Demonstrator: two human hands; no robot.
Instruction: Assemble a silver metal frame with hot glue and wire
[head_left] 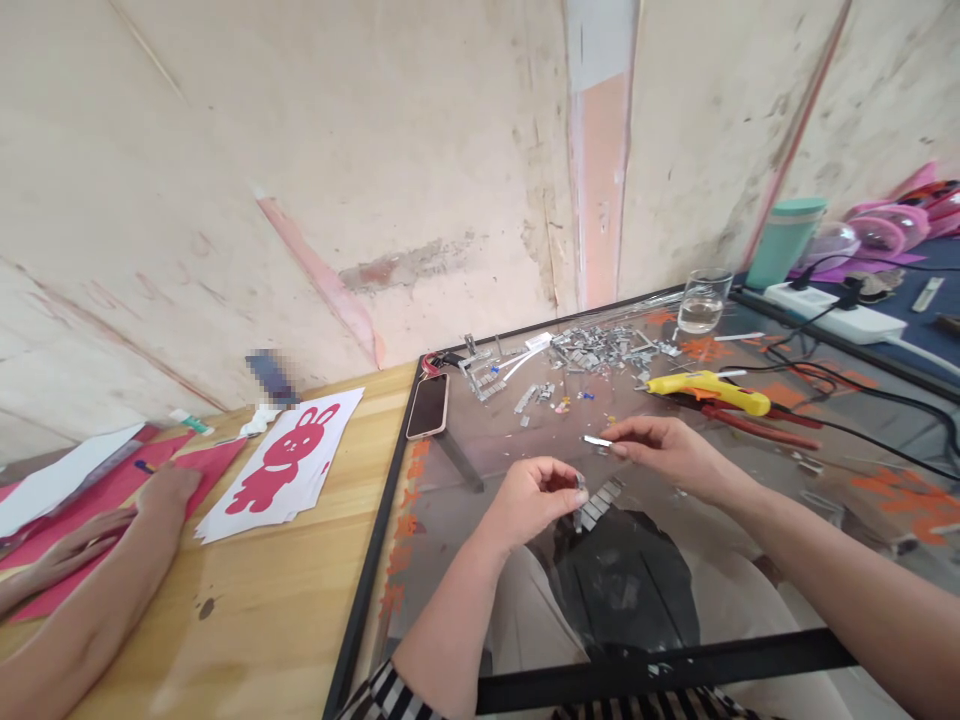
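1. Over the glass-topped bench (787,648), the step in hand looks like handling small metal parts, one hand to each.
2. The right hand (679,450) pinches a narrow, shiny metal piece (598,441) between thumb and fingers, its bright end jutting toward the left.
3. The left hand (536,498) has thumb and fingertips closed on a small grey bit (580,483). Just beside them is a strip of flat rectangular plates (600,505); whether it is gripped too, I cannot tell.
4. With the pieces this thin, the next move seems to call for a light, steady pinch and careful lining-up of edges.
5. Farther back lies a loose heap of metal pieces (607,348), silvery, angular and jumbled.
6. Right of it rests a yellow corded tool (709,392), smooth and plastic-looking, with red handles (757,428) just beside it.
7. Beyond stands a clear, smooth drinking glass (703,312), partly filled.
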